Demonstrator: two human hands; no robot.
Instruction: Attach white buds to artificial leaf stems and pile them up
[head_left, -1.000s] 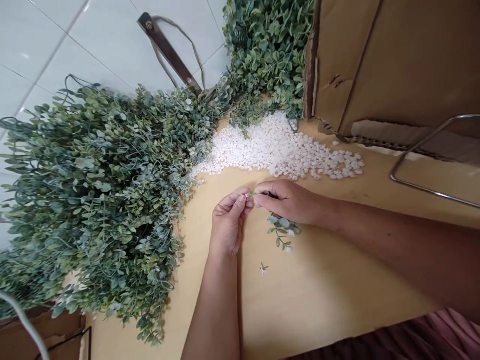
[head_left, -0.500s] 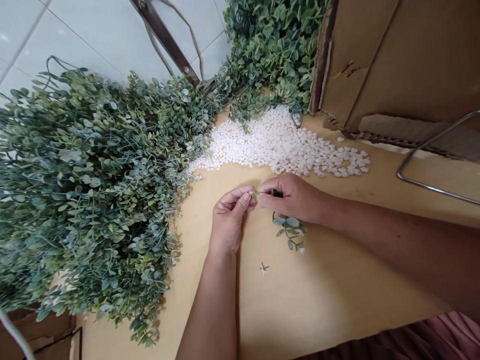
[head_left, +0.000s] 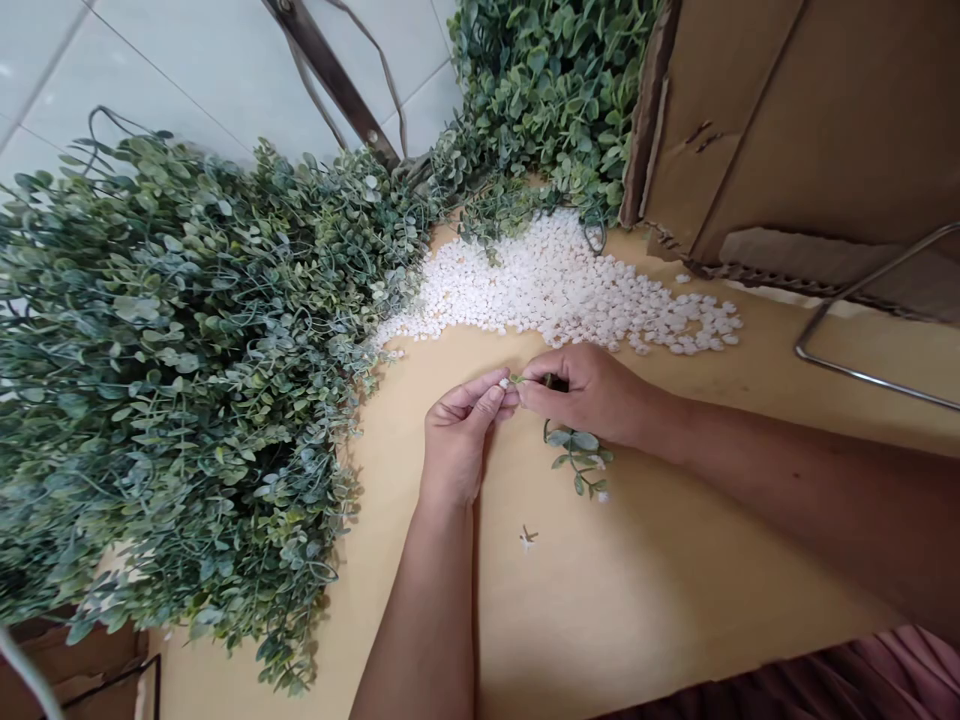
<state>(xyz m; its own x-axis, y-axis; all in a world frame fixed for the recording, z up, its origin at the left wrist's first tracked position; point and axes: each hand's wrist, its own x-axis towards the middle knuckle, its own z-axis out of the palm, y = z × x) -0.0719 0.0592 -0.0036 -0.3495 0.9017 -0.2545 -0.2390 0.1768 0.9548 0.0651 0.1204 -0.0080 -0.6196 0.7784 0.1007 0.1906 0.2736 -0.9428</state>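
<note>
My left hand (head_left: 457, 440) pinches a tiny white flower (head_left: 504, 383) between thumb and forefinger. At three o'clock of it my right hand (head_left: 589, 395) is closed on a green sprig (head_left: 576, 460), whose leaves trail toward six o'clock on the tan table (head_left: 675, 580). A white flower heap (head_left: 555, 290) lies at twelve o'clock; a greenery pile (head_left: 187, 380) at nine.

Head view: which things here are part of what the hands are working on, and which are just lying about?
In hand:
left hand, pinching a small white bead
right hand, holding a leafy sprig
white bead pile, just beyond the hands

Lying about:
heap of green foliage
cardboard box
metal wire frame
loose scrap on the table
</note>
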